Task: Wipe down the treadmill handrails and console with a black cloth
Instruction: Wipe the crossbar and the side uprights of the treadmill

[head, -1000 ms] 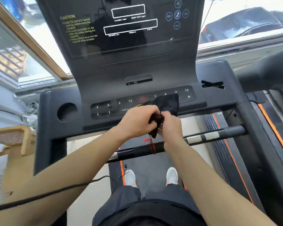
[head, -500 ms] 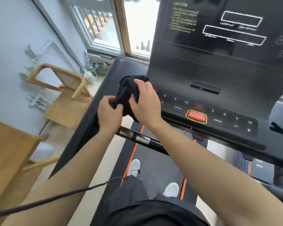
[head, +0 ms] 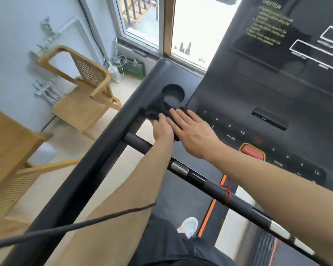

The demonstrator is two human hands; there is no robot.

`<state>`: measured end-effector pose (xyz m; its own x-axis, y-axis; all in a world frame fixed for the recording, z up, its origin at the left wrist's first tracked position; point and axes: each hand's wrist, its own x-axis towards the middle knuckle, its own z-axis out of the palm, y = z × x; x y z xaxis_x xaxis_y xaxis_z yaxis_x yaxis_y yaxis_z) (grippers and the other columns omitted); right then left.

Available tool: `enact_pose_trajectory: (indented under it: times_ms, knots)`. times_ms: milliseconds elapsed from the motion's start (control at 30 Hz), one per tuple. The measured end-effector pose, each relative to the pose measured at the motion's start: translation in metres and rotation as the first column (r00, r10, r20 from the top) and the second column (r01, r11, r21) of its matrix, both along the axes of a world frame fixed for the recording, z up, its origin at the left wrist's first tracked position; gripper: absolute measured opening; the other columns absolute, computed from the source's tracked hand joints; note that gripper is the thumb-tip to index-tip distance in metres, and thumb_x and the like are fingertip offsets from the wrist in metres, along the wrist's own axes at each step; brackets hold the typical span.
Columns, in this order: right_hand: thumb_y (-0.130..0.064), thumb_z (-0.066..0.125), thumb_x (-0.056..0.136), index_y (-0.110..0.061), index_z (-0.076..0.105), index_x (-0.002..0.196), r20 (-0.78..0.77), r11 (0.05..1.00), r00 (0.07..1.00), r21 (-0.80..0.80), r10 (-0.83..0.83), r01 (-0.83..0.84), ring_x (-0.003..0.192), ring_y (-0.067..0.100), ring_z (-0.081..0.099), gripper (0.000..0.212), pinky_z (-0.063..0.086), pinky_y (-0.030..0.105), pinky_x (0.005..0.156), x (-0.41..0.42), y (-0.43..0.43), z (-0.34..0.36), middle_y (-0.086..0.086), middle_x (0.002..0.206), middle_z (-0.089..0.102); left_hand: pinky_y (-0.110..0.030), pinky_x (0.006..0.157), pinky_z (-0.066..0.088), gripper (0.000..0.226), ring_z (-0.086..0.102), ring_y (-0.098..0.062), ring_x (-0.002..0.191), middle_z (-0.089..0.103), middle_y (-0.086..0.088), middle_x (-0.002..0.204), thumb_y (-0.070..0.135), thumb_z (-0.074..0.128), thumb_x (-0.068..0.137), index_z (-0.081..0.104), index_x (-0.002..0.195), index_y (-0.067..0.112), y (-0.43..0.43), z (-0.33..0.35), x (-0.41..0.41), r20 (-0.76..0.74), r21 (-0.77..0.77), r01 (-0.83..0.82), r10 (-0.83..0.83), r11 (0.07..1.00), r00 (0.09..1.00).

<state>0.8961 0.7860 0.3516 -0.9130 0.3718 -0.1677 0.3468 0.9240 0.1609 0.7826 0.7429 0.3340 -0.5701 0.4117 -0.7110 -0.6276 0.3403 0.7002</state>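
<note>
A: Treadmill console [head: 238, 89], left corner. The black cloth [head: 156, 110] is bunched at the cup holder's [head: 173, 93] near rim. Hands?
B: Right hand [head: 193, 131] flat, fingers straight, pressing it. Left hand [head: 162, 130] at its near edge; grip too blurred to tell.
A: Risk?
B: A rightward sweep could press keys or the red stop button [head: 252, 153].
A: Legible?
B: "CAUTION", "PROG", "MODE"; 3, 6, 9, 12.

Right hand [head: 195, 133] flat on black cloth [head: 155, 110], left hand [head: 162, 130] touching it, beside console cup holder [head: 172, 93].
</note>
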Motion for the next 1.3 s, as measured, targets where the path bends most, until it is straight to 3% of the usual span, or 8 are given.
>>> enact_pose_trajectory:
  times_ms: [100,200,267,433,633,933,1200,1300]
  knots:
    - [-0.025,0.046,0.095,-0.012,0.026,0.159,-0.009,1.000,1.000,0.001,-0.003,0.003,0.152,0.033,0.025,0.068,0.016,0.047,0.125,0.019,-0.008,-0.003,0.015,0.166,0.020,-0.045,0.108,0.046,0.053,0.061,-0.031,0.120,0.066,-0.013,0.128,0.046,0.034,0.106,0.061,0.128,0.006,-0.013,0.005,0.031,0.049,0.034,0.097,-0.099,0.995,0.994]
    - [-0.032,0.047,0.099,-0.012,0.030,0.158,-0.005,1.000,1.000,0.000,0.020,-0.020,0.150,0.035,0.029,0.065,0.019,0.047,0.124,-0.006,-0.002,-0.007,0.017,0.164,0.026,-0.044,0.107,0.046,0.049,0.061,-0.030,0.119,0.065,-0.011,0.128,0.042,0.034,0.108,0.062,0.126,0.006,-0.005,0.008,0.003,0.151,0.105,-0.056,0.040,0.993,0.988]
    - [-0.035,0.042,0.103,-0.012,0.024,0.160,-0.020,1.000,1.000,-0.005,0.018,-0.018,0.152,0.035,0.023,0.064,0.015,0.047,0.125,-0.036,0.004,-0.008,0.018,0.166,0.020,-0.041,0.104,0.048,0.049,0.062,-0.030,0.117,0.066,-0.011,0.124,0.039,0.037,0.108,0.060,0.129,0.002,0.006,0.010,-0.028,0.114,0.105,-0.156,0.144,0.982,0.983]
    - [-0.035,0.029,0.104,-0.014,0.005,0.162,0.031,1.000,1.000,0.025,-0.004,0.004,0.156,0.031,0.007,0.066,0.004,0.045,0.126,-0.054,0.003,-0.005,0.014,0.169,0.003,-0.043,0.105,0.049,0.049,0.063,-0.030,0.119,0.065,-0.010,0.131,0.038,0.036,0.108,0.059,0.134,0.004,-0.002,0.019,-0.028,0.024,0.046,-0.072,0.070,0.996,0.997]
    - [-0.019,0.031,0.093,-0.013,0.022,0.160,0.066,0.994,0.996,0.080,0.068,-0.073,0.154,0.032,0.021,0.068,0.014,0.048,0.125,0.042,-0.007,-0.001,0.010,0.169,0.014,-0.042,0.099,0.051,0.037,0.065,-0.033,0.112,0.068,-0.013,0.122,0.038,0.038,0.105,0.065,0.113,0.014,-0.006,0.023,0.029,0.107,0.058,0.073,-0.079,0.996,0.991]
    - [-0.029,0.038,0.093,-0.014,0.036,0.156,0.079,0.991,0.990,0.078,-0.116,0.110,0.150,0.032,0.030,0.064,0.024,0.051,0.122,0.192,-0.036,0.004,0.007,0.166,0.025,-0.044,0.110,0.045,0.052,0.060,-0.030,0.120,0.064,-0.013,0.131,0.044,0.039,0.103,0.061,0.132,0.007,-0.013,0.022,0.169,0.380,0.142,0.193,-0.234,0.971,0.895]
    - [-0.029,0.044,0.093,-0.014,0.032,0.157,-0.064,0.984,0.983,0.018,-0.174,0.175,0.155,0.029,0.018,0.067,0.013,0.048,0.125,0.131,-0.044,-0.015,0.006,0.168,0.020,-0.042,0.106,0.048,0.043,0.063,-0.029,0.116,0.065,-0.014,0.133,0.035,0.043,0.105,0.059,0.131,0.005,-0.013,0.019,0.123,0.273,0.131,0.052,-0.087,0.990,0.958]
    - [-0.034,0.048,0.092,-0.012,0.034,0.156,-0.136,0.958,0.950,-0.105,-0.280,0.267,0.155,0.029,0.017,0.070,0.013,0.046,0.125,0.130,-0.055,-0.015,0.008,0.167,0.023,-0.043,0.106,0.048,0.048,0.065,-0.029,0.113,0.068,-0.013,0.128,0.044,0.046,0.101,0.064,0.129,0.009,-0.011,0.015,0.134,0.189,0.063,0.142,-0.151,0.988,0.970]
